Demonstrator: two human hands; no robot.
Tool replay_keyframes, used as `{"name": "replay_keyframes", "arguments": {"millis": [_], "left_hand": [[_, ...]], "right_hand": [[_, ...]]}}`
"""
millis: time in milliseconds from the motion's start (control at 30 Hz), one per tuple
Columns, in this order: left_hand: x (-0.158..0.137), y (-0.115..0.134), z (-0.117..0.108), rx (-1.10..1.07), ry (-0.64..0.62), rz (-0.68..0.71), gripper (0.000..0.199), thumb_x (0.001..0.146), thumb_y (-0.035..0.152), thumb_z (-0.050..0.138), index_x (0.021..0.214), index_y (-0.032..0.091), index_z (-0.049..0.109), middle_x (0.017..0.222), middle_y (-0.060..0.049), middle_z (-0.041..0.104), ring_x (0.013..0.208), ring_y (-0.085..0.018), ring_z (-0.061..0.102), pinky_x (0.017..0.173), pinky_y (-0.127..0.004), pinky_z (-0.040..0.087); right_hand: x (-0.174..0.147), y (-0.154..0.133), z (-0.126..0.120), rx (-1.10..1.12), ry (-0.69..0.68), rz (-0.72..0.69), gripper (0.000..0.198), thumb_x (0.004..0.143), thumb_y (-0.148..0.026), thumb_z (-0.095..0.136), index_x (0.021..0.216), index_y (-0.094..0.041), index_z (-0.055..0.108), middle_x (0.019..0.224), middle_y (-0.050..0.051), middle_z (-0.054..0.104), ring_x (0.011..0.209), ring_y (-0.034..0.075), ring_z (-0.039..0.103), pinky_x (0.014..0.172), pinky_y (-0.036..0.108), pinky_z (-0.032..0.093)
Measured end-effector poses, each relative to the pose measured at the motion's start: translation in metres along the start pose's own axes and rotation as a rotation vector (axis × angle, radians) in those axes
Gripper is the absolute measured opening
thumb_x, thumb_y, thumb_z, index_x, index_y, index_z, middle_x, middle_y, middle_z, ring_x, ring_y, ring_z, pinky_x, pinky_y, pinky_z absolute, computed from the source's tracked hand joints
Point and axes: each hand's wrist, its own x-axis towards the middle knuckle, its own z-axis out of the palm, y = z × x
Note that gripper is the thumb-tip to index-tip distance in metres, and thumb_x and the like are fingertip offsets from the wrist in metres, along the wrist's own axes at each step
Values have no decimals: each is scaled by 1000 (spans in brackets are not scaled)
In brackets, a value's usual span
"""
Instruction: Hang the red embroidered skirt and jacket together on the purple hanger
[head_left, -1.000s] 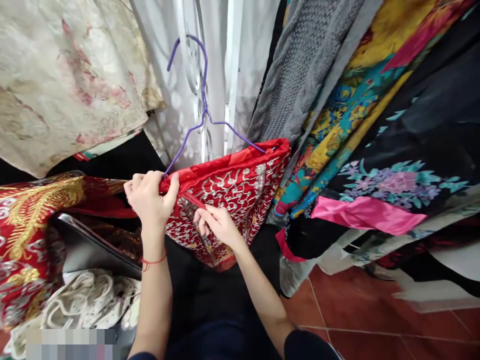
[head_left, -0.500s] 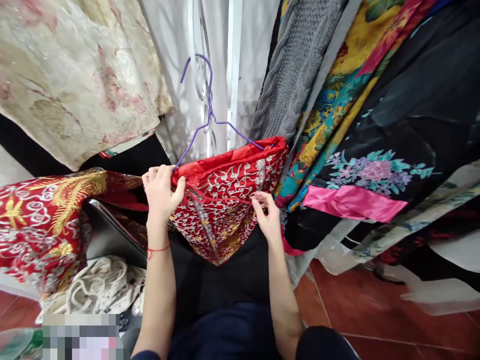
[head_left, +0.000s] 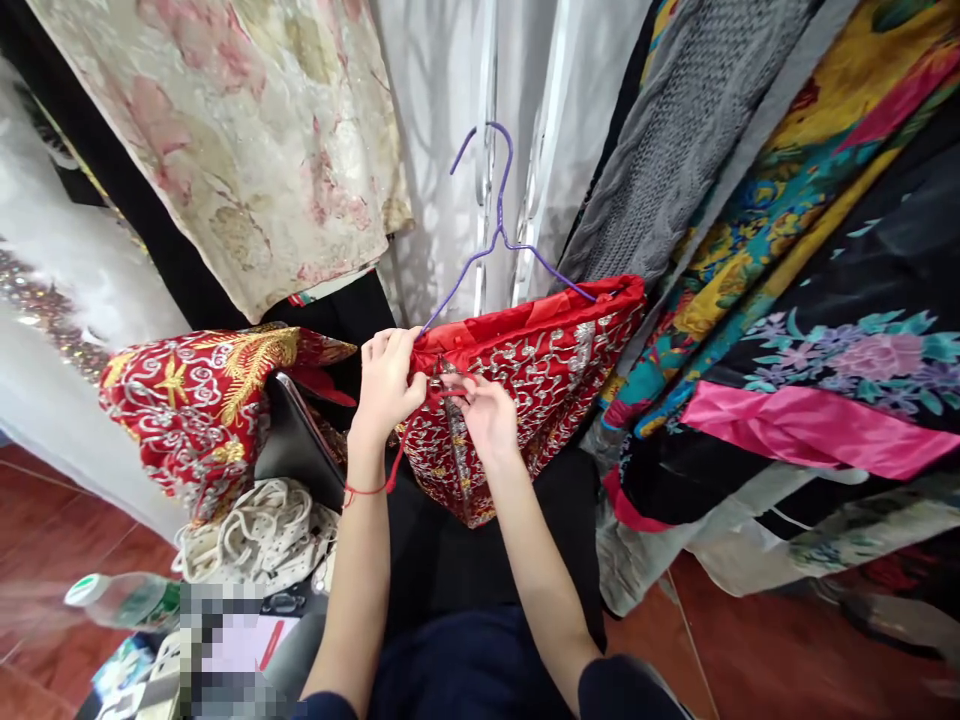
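A red garment with silver and gold embroidery hangs folded over my lap from a purple wire hanger. My left hand is closed on the garment's upper left corner, beside the hanger's end, with the thumb toward the right. Close to that thumb, my right hand pinches a thin red cord. Part of the cord hangs down past my left wrist. Exactly how the cord runs between the fingers is hard to make out.
A second red embroidered piece lies left over a dark chair back. Below it are a bundled cream cloth and a plastic bottle. Floral cloth, a grey knit and a black floral garment hang around.
My right hand has moved left along the garment to beside my left hand, bringing the red cord with it. The camera view has shifted left. My left hand keeps its hold on the corner.
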Motion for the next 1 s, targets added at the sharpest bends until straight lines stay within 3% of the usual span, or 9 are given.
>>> {"name": "replay_keyframes", "arguments": {"millis": [100, 200, 267, 333, 400, 500, 633, 800, 1000], "left_hand": [[2, -3, 2, -19, 4, -13, 64, 73, 6, 40, 135, 16, 55, 125, -15, 65, 124, -31, 51, 105, -47, 35], [4, -7, 5, -42, 34, -23, 64, 73, 3, 38, 132, 18, 58, 121, -13, 67, 123, -29, 52, 103, -45, 36], [5, -7, 8, -47, 73, -38, 62, 73, 2, 38, 129, 18, 60, 117, -13, 69, 121, -28, 53, 102, -45, 37], [5, -6, 11, -42, 109, -46, 57, 75, 4, 41, 126, 19, 61, 114, -12, 69, 118, -29, 54, 100, -45, 38], [4, -2, 14, -31, 145, -46, 48, 78, 10, 48, 123, 19, 61, 111, -11, 69, 115, -30, 55, 100, -45, 37], [3, 5, 18, -9, 195, -54, 37, 83, 28, 60, 119, 19, 61, 109, -10, 69, 113, -31, 54, 100, -46, 36], [1, 10, 18, 32, 195, -60, 41, 84, 44, 67, 116, 19, 61, 110, -12, 69, 110, -32, 53, 98, -45, 36], [0, 9, 14, 48, 215, -55, 35, 93, 49, 59, 111, 19, 63, 106, -10, 71, 103, -29, 55, 93, -42, 36], [6, 16, 25, 27, 344, -114, 37, 100, 51, 47, 105, 21, 70, 95, -7, 75, 91, -26, 55, 87, -41, 34]], "right_hand": [[-6, -11, -31, 123, 68, -48, 33, 77, -38, 54, 57, -25, 32, 47, -6, 39, 43, 11, 45, 57, 30, 50], [-14, -30, -78, 95, 247, -196, 39, 80, -41, 55, 54, -24, 31, 41, -12, 19, 32, 4, 19, 44, 22, 38], [-21, -40, -111, 4, 434, -295, 42, 79, -46, 58, 53, -23, 35, 39, -13, 22, 31, 3, 16, 36, 19, 24], [-27, -45, -136, -189, 542, -254, 41, 74, -50, 66, 53, -22, 45, 39, -12, 30, 31, 2, 20, 34, 19, 15], [-31, -44, -145, -434, 494, -140, 34, 68, -50, 74, 60, -20, 58, 44, -7, 47, 35, 6, 36, 35, 19, 27], [-29, -34, -120, -737, 245, -113, 26, 72, -45, 75, 75, -20, 67, 69, 2, 70, 60, 15, 64, 61, 28, 54], [-14, -20, -44, -908, -30, -280, 20, 91, -38, 56, 89, -21, 66, 86, 4, 73, 73, 18, 68, 71, 31, 55], [-3, -18, 23, -1292, 122, -375, 15, 90, -35, 64, 93, -21, 60, 84, 6, 73, 78, 24, 69, 75, 34, 51], [0, -24, 42, -1322, 169, -283, 17, 99, -36, 51, 95, -22, 59, 83, 6, 74, 78, 24, 70, 75, 33, 50]]}}
